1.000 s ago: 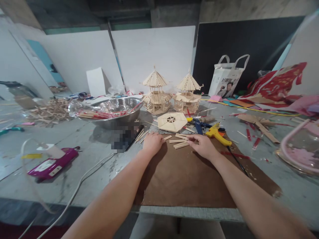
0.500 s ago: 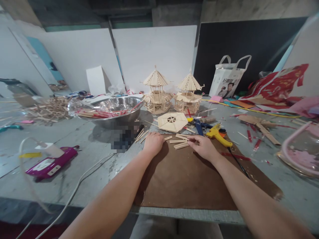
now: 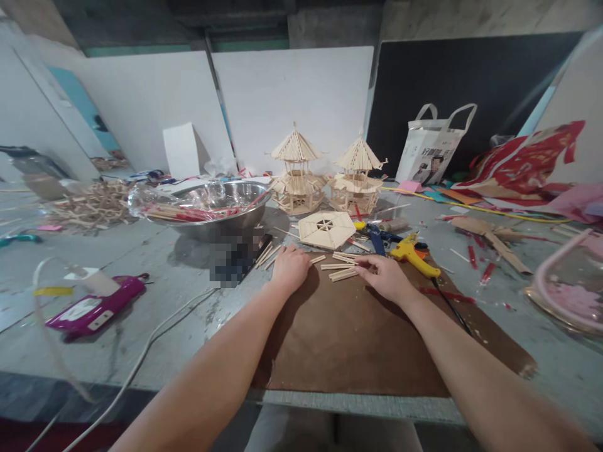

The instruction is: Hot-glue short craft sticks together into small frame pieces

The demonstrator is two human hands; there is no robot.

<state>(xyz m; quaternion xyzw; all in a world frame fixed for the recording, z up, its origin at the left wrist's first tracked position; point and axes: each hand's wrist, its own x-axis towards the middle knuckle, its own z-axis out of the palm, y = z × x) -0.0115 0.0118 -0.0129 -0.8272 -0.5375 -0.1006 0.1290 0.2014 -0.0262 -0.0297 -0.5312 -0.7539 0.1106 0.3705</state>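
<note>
Several short wooden sticks (image 3: pixel 340 267) lie in small groups on a brown board (image 3: pixel 348 339). My right hand (image 3: pixel 384 276) is at their right ends, thumb and forefinger pinched on sticks there. To the left, my left hand (image 3: pixel 291 270) rests at the board's edge with curled fingers, and a short stick (image 3: pixel 317 258) pokes out from its fingertips. Just beyond the hands is a flat hexagonal stick panel (image 3: pixel 325 237) with a spoked opening. Behind it stand two stick-built pagoda models, a left one (image 3: pixel 295 169) and a right one (image 3: pixel 358 176).
A yellow glue gun (image 3: pixel 414 256) lies right of the board, its black cord trailing over it. At left are a metal bowl (image 3: pixel 235 220) of wrapped sticks, loose sticks (image 3: pixel 264 256) and a purple power strip (image 3: pixel 97 304). A pink-rimmed clear container (image 3: pixel 570 282) stands far right.
Hardly anything differs. Both hands and the sticks hold almost the same places; the view has shifted very slightly.
</note>
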